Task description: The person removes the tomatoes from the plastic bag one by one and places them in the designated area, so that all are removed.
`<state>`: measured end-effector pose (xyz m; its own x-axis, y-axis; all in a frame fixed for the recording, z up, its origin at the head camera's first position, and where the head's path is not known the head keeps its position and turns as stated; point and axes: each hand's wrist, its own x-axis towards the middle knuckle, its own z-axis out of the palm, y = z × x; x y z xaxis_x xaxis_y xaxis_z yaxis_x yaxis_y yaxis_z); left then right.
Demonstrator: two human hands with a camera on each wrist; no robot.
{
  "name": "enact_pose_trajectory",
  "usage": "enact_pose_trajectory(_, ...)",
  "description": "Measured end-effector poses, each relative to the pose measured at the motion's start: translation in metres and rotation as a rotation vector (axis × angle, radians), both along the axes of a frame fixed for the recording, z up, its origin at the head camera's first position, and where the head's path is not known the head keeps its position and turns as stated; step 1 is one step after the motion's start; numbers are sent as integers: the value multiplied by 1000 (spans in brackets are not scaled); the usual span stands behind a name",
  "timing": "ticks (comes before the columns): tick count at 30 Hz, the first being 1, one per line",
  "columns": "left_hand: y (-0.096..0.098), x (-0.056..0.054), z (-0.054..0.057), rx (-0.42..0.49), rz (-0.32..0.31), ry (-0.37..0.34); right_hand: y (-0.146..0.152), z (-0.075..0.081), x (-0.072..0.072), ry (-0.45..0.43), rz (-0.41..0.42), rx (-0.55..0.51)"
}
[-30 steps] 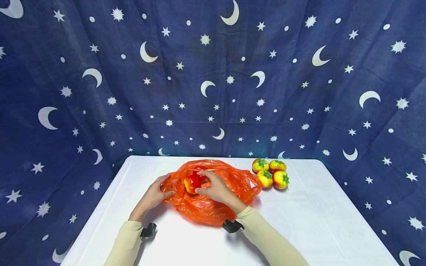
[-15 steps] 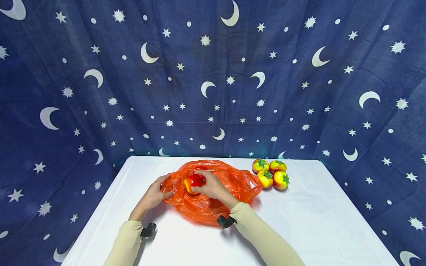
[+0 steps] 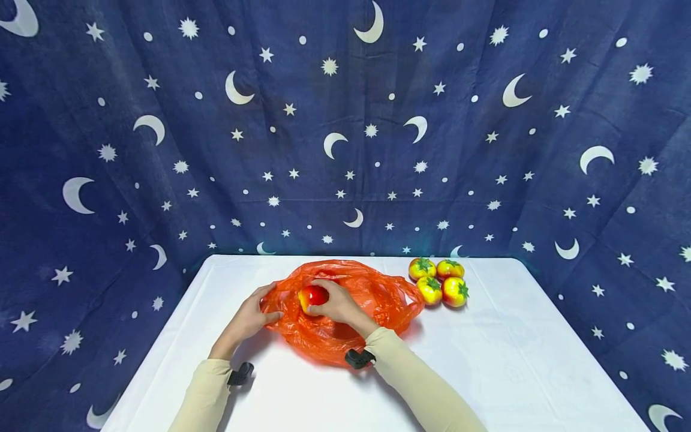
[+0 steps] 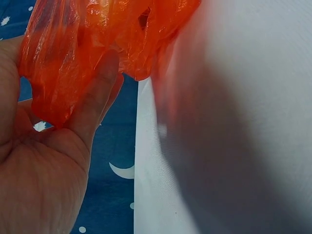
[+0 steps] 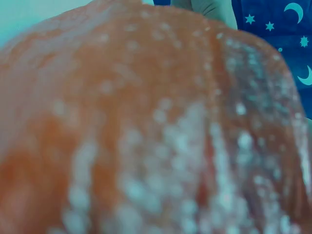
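Observation:
An orange-red plastic bag lies crumpled and spread on the white table. My left hand grips its left edge; in the left wrist view, thin plastic runs between the thumb and fingers. A glossy round red-and-yellow fruit is at the bag's opening, overlapping the plastic in the head view. My right hand holds it from the right, thumb on the near side and fingers over the far side. Blurred, shiny plastic fills most of the right wrist view and hides the fingers there.
Several yellow-and-red fruits with green leafy tops sit grouped right of the bag, near the table's back edge. The white-covered table ends against a dark blue curtain with moons and stars.
My right hand has shifted slightly left and come closer around the red-and-yellow fruit. The left hand, the bag and the grouped fruits stay about where they were.

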<state>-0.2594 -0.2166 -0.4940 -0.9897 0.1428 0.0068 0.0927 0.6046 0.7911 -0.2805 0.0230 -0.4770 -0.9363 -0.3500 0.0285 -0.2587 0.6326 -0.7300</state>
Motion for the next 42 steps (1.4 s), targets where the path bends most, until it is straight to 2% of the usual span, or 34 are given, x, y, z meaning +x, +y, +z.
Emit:
enact_pose_trajectory(8,0,1,0,19,-12,4,-9,-4,-1,35,22,43)
enact_pose_trajectory(18,0,-1,0,-9,-16,20,-17,-4,2,-24,-35,53)
enact_pose_trajectory(26,1,1,1,-13,-14,17,-18,-8,2,22,-59,55)
enact_pose_trajectory(32,1,1,-2,-6,-16,19,-16,-9,2,0,-68,35)
enact_pose_trajectory(42,1,1,-6,5,-19,31,-16,-12,5,-5,-55,94)
